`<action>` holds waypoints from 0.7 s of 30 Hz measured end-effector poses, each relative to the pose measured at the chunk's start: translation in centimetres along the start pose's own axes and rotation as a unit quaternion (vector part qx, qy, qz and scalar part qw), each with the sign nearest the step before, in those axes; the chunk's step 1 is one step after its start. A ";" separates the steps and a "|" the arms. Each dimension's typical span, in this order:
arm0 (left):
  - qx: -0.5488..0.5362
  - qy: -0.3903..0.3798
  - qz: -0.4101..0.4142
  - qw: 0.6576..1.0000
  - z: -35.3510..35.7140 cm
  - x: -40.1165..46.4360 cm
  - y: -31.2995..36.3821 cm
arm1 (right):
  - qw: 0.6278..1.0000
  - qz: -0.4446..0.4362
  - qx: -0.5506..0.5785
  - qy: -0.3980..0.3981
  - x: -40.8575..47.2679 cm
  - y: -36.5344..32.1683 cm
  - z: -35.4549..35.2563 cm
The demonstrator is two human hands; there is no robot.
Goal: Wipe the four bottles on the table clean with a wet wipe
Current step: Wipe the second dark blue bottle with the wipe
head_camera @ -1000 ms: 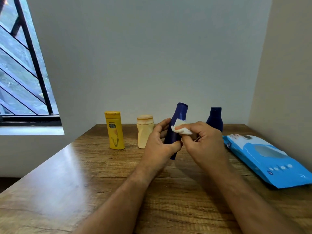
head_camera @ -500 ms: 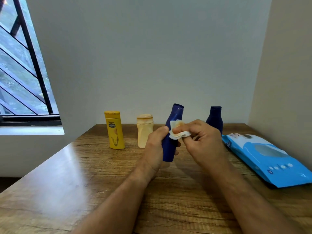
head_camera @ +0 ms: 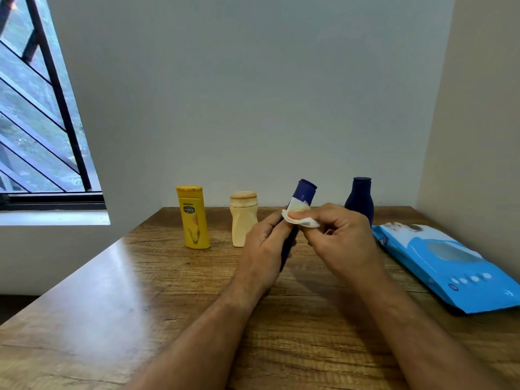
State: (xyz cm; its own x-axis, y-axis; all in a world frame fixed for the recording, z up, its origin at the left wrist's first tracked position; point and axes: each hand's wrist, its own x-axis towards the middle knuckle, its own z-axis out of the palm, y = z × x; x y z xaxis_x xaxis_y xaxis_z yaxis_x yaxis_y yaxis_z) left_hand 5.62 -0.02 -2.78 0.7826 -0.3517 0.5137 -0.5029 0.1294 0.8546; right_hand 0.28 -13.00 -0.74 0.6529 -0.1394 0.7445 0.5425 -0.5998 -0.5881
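Now, held bottle: a slim dark blue bottle [head_camera: 303, 192] is lifted off the wooden surface [head_camera: 112, 291], tilted with its cap leaning to the right, in front of the row at the back.
Left hand: the left hand [head_camera: 263, 251] grips the lower body of the slim dark blue bottle, its fingers [head_camera: 274, 220] curled round it; the base is hidden behind the palm.
Right hand: the right hand [head_camera: 340, 237] pinches a white wet wipe [head_camera: 299, 216] between thumb and clenched fingertips and presses it against the bottle just below the cap.
Wet wipe: folded and crumpled, touching the bottle's neck on its right side.
Other bottles: a yellow bottle [head_camera: 194, 218] and a cream bottle [head_camera: 243, 219] stand upright side by side at the back left; a rounder dark blue bottle [head_camera: 360, 199] stands upright behind the right hand.
Wipes pack: a blue pack of wipes [head_camera: 450, 263] lies flat at the right edge, near the side wall.
Window: a barred window [head_camera: 36, 108] is at the far left.
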 end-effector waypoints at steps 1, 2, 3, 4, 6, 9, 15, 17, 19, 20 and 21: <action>-0.003 -0.002 -0.010 1.000 0.0 0.0 -0.1 | 1.000 0.001 -0.018 0.019 0.0 0.1 0.0; -0.007 -0.005 -0.022 1.000 0.0 0.0 -0.1 | 0.999 0.003 -0.031 0.041 0.0 0.1 -0.1; -0.010 -0.009 -0.031 0.999 0.0 0.0 -0.2 | 0.997 0.009 -0.032 0.065 0.0 0.2 -0.1; -0.011 -0.017 -0.036 0.999 -0.1 0.0 -0.3 | 0.996 0.016 -0.021 0.088 0.1 0.1 -0.2; -0.010 -0.029 -0.038 0.999 0.0 -0.1 -0.3 | 0.992 0.028 0.008 0.119 0.2 0.0 -0.3; -0.018 -0.011 -0.038 0.999 0.1 0.0 -0.3 | 0.992 0.032 0.021 0.116 0.2 -0.2 -0.3; -0.144 0.062 -0.039 0.987 -0.5 0.6 0.2 | 0.999 0.010 -0.026 -0.040 -0.2 0.4 0.5; -0.147 0.081 -0.037 0.985 -0.5 0.8 0.2 | 0.996 -0.014 -0.071 -0.057 -0.2 0.7 0.7; -0.141 0.081 -0.047 0.986 -0.2 0.9 0.2 | 0.994 -0.033 -0.099 -0.032 -0.1 0.7 0.6; -0.139 0.076 -0.057 0.986 0.0 0.8 0.1 | 0.993 -0.038 -0.109 -0.003 0.0 0.6 0.6; -0.138 0.065 -0.069 0.986 0.1 0.8 0.0 | 0.993 -0.034 -0.109 0.033 0.1 0.5 0.4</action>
State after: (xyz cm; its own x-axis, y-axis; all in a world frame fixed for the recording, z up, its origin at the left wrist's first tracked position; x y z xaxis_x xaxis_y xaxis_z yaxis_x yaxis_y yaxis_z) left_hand 6.18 -0.40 -2.35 0.8860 -0.2650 0.3804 -0.2824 0.3423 0.8961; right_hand 0.85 -13.01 -1.11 0.5788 -0.1389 0.8036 0.4532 -0.7644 -0.4586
